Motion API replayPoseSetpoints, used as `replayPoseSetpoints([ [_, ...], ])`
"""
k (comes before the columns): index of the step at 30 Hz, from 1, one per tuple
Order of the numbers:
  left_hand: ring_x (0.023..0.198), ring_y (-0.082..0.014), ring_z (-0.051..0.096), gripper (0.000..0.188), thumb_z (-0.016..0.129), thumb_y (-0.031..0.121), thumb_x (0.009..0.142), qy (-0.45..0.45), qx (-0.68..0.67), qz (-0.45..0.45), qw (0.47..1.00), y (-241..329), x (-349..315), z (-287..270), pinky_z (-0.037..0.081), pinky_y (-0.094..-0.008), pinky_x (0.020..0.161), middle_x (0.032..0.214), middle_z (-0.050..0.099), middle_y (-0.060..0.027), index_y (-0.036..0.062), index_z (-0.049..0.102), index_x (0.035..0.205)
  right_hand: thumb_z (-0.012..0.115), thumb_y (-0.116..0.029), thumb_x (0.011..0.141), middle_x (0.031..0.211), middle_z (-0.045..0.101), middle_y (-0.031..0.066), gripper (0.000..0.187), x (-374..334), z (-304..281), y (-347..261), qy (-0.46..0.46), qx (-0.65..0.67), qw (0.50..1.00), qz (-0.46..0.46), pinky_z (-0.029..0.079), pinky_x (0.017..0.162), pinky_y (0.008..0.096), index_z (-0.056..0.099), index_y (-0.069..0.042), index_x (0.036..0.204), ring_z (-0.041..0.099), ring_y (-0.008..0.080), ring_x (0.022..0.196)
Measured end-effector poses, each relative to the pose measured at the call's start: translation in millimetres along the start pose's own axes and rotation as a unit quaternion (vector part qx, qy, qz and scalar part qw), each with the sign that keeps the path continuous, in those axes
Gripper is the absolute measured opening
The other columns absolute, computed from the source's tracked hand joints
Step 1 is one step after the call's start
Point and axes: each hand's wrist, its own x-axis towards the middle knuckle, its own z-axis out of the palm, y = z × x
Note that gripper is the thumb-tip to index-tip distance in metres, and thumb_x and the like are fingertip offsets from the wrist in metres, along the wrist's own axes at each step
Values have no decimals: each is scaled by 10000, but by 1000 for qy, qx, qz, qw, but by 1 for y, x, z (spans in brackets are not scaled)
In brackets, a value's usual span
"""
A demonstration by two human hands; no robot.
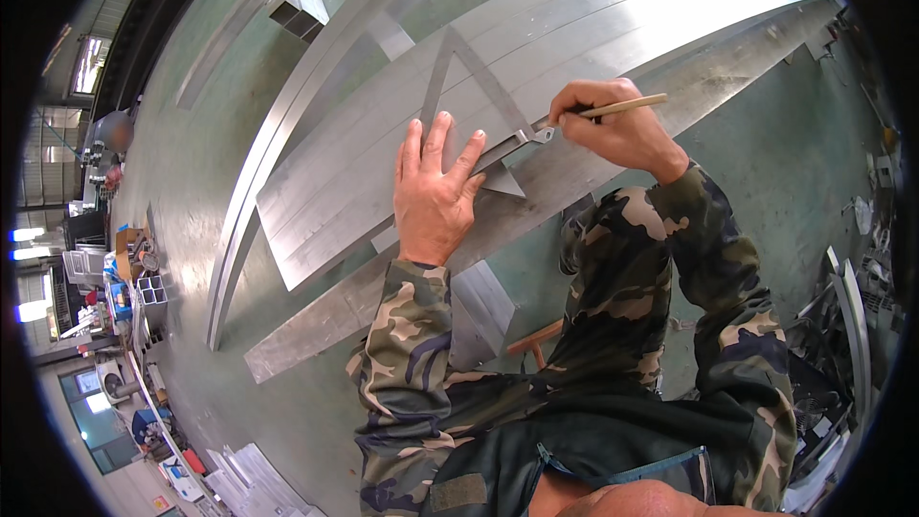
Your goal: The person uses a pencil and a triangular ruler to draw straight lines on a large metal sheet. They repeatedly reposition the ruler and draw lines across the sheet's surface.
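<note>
A metal triangular square [489, 86] lies across several flat silver metal bars [335, 193] set side by side. My left hand [433, 206] presses on the square's thick edge with its fingers spread. In my closed right hand [617, 139] is a slim tan pencil [628, 106], its back end pointing right. The pencil's tip is hidden by my fingers, close to the corner of the square that has a small hole. Below the bars, on my side, runs a long dull metal beam [335, 333].
A curved-looking silver rail [251, 187] stands beyond the bars on the left. Short box tubes [299, 8] rest on the green floor [191, 201]. Metal scraps [847, 325] are piled at the right. Stacked sheets [254, 479] lie at the lower left.
</note>
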Motion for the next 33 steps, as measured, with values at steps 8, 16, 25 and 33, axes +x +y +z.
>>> replayPoseSetpoints([
  [8,1561,-459,437,596,832,225,947,-7,-25,7,1000,-3,1,-1,424,-546,1250,1700,520,-84,316,703,1521,657,-115,1049,904,780,58,187,23,-18,29,193,153,968,-39,510,640,240,778,6,1124,632,66,732],
  [16,1536,-481,475,586,850,155,923,2,-33,32,999,-10,-1,-1,466,-539,1217,1702,523,-83,305,739,1478,688,-144,1042,909,808,61,205,58,-26,89,388,183,902,-43,550,659,235,790,10,1130,678,78,734],
  [25,1552,-447,478,563,828,200,955,-5,-6,30,1000,10,9,2,376,-621,1253,1700,543,-44,343,730,1490,729,-158,998,859,801,35,158,66,-2,75,429,96,898,-1,577,721,266,812,-45,1070,725,86,771],
  [33,1562,-444,465,533,804,204,986,-14,0,8,1000,27,21,2,380,-616,1246,1685,550,-56,334,727,1498,732,-177,994,881,812,40,173,69,5,65,423,119,898,-3,582,746,274,816,-55,1083,746,99,792],
])
